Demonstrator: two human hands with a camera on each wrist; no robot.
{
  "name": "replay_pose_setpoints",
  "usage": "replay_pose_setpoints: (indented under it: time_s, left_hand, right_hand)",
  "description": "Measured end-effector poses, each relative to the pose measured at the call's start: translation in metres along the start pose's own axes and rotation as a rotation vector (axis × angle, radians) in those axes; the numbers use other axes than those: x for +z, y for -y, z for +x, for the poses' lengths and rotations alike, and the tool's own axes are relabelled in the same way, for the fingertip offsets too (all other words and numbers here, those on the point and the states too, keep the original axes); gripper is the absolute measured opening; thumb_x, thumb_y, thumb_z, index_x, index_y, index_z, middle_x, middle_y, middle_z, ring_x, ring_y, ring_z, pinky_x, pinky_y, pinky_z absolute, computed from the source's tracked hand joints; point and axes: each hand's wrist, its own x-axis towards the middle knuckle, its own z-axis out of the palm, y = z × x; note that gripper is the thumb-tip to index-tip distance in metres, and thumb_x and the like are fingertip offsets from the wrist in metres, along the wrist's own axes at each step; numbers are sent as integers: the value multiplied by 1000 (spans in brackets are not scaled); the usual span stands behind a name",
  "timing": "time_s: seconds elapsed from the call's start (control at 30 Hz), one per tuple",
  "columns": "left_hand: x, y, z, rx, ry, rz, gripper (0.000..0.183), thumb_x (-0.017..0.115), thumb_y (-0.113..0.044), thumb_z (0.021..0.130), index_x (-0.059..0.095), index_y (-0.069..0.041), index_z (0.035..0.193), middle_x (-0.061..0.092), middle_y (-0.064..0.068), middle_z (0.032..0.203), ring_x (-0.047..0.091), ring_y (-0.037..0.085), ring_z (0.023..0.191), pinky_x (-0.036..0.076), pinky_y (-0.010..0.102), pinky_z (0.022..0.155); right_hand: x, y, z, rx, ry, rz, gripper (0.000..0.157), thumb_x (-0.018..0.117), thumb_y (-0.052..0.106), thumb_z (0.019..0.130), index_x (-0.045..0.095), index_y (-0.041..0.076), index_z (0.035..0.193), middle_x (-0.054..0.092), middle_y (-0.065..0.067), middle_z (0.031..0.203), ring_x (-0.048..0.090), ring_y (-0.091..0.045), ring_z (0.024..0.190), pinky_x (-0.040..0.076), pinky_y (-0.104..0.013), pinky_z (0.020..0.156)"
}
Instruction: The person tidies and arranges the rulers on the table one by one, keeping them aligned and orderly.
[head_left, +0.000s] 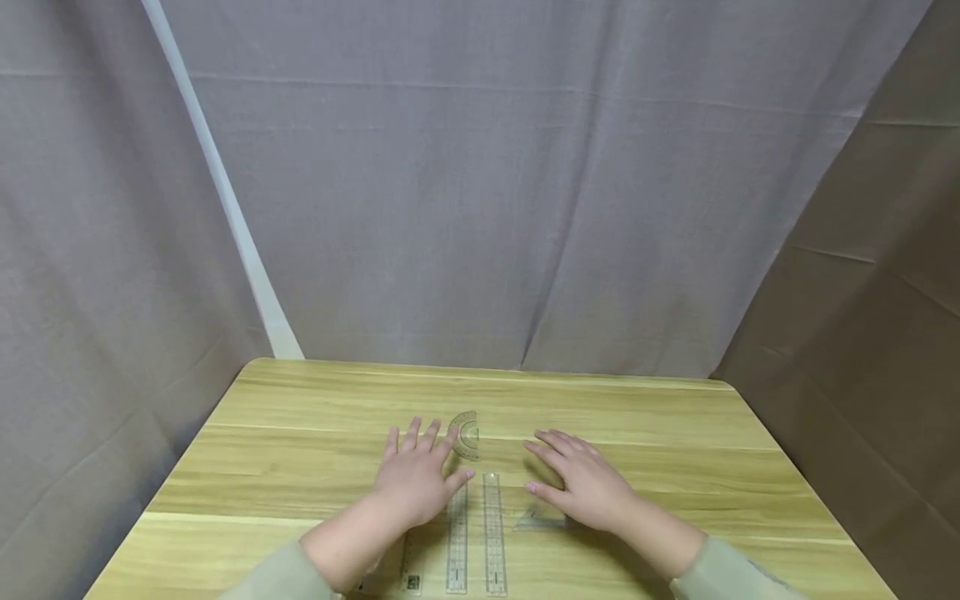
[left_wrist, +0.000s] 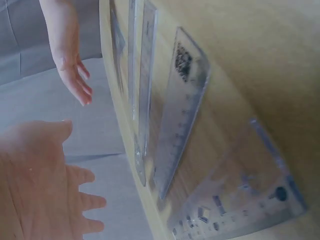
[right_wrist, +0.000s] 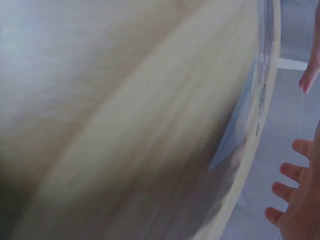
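My left hand (head_left: 416,483), fingers spread, hovers over the left side of a group of clear plastic drawing tools. A protractor (head_left: 471,437) lies just beyond its fingertips. Two narrow straight rulers (head_left: 457,558) (head_left: 494,537) lie side by side between the hands. Partly hidden under the left arm is a wider ruler with a dark square code (left_wrist: 182,100). Beside it, the left wrist view shows a clear plate with cut-out shapes (left_wrist: 240,195). My right hand (head_left: 588,483) is held above the table near a small set square (head_left: 542,522), which it partly covers. Neither hand holds anything.
All the tools lie on a wood-grain table (head_left: 300,417) with rounded far corners. Grey cloth (head_left: 450,208) hangs behind and to the left, and a browner-looking cloth (head_left: 862,333) to the right. A pale strip (head_left: 225,183) shows in a gap at the back left.
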Motion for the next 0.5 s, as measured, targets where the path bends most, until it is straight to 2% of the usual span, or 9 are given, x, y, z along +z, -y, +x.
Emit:
replay_pose_setpoints:
  time_s: [0.23, 0.5]
  left_hand:
    - [-1, 0, 11, -47, 49, 22, 76, 34, -68, 96, 32, -22, 156, 29, 11, 160, 17, 41, 148, 3, 61, 117]
    - [0, -1, 25, -117, 96, 29, 79, 39, -69, 95, 36, -17, 155, 33, 13, 158, 19, 42, 147, 6, 61, 118]
  right_hand:
    - [0, 3, 18, 30, 30, 29, 63, 52, 60, 96, 52, 21, 145, 51, -12, 146, 47, -37, 133, 33, -61, 109]
    - [3, 1, 39, 46, 56, 53, 61, 55, 56, 96, 52, 19, 145, 52, -13, 143, 47, -38, 131, 33, -60, 110]
